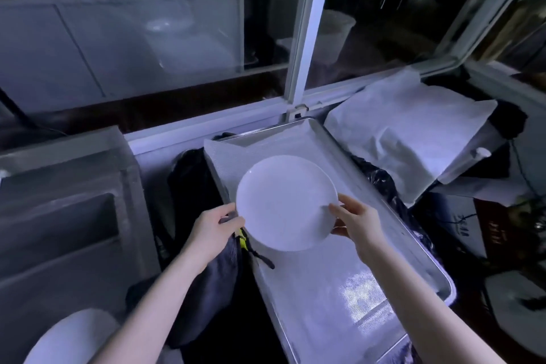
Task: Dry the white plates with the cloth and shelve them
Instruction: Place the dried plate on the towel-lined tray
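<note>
Landmark: metal tray (334,139) lined with mesh. Left of the tray, a dark cloth (218,278) with a yellow-green tag hangs down, pinned under the left hand (214,232); the cloth is bunched below that hand and not spread on the plate face. Left hand closed on the plate's left rim, thumb on top, fingers beneath. White plate (286,202) held over the middle of the tray, seemingly lifted slightly clear of the liner and tilted toward the camera; contact at the far edge cannot be told. Right hand (354,221) clamped on the plate's right rim, thumb on the upper face. To the right of the tray, a white sheet (410,130) drapes over something bulky. Judgement: plate is stiff, glazed, probably wet and so slippery; light enough for one hand, but brittle if dropped onto the tray's metal edge. Best hold is opposite rim points as now, or cloth between palm and underside for grip while wiping.
</note>
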A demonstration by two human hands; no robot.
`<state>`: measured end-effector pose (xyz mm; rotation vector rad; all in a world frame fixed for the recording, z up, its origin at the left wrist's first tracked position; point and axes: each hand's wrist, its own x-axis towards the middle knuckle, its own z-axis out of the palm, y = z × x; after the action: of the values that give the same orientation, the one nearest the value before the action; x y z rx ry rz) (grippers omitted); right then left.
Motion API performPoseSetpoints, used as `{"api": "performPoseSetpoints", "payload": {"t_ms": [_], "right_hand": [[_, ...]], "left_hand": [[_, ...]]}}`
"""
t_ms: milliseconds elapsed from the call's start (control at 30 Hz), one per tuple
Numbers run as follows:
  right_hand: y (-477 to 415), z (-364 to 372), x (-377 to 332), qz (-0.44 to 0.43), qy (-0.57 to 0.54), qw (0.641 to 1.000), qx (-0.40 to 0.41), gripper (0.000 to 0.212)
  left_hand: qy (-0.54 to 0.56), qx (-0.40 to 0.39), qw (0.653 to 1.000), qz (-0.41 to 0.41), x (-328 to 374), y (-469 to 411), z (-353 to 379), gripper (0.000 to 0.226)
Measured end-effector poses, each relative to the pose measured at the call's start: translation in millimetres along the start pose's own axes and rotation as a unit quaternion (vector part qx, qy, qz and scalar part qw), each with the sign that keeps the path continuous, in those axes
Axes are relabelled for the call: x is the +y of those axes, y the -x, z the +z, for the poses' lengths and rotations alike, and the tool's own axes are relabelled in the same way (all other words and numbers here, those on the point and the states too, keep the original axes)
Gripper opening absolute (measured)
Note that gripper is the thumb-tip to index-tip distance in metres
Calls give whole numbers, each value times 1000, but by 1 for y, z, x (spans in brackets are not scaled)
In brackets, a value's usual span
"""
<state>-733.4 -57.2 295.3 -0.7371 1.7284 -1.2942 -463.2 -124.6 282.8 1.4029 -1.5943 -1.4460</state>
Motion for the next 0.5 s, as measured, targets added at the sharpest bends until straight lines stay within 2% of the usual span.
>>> {"api": "performPoseSetpoints", "payload": {"t_ms": [133,233,400,500], "right_hand": [[-39,-28,29,39,26,998,30,39],[-60,-44,53,59,55,995,53,36],[-76,-58,87,78,117,987,79,10],[-79,-58,98,81,162,980,85,7]], "left_hand": [[-58,-12,997,-39,-4,-35,44,44],[-82,-43,994,-64,-9,-55,74,40],[-123,-39,989,-73,-21,-72,105,36],[-143,-35,984,-99,-33,-78,114,20]]}}
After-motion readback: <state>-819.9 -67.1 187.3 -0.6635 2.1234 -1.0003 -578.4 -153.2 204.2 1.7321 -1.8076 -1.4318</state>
